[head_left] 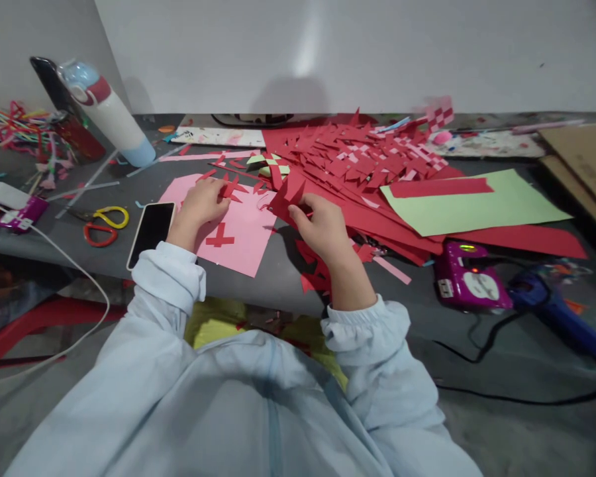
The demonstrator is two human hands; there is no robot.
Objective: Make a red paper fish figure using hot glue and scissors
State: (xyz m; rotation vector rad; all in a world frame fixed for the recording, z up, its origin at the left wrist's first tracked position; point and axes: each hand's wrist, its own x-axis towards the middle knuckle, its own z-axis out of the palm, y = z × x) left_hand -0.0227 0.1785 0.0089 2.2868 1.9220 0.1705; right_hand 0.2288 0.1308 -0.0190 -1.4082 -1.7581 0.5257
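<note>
My left hand [206, 204] is over the upper left of a pink paper sheet [248, 248], its fingertips at several small pointed red paper pieces [234, 188]; whether it grips one is hidden. A red paper cross [220, 236] lies lower on the sheet. My right hand [322, 224] is closed on a folded red paper piece [287, 197], held near the sheet's right edge. Behind and right of it spreads a heap of cut and woven red paper [357, 156]. More red scraps [315, 271] lie by my right wrist.
Left are a phone [151, 228], scissors [104, 225], a leaning bottle [112, 119] and a white cable [74, 262]. Right are green paper [437, 212], a purple device [469, 278], a blue glue gun [559, 311] and cardboard [586, 159]. A white wall [402, 59] rises behind.
</note>
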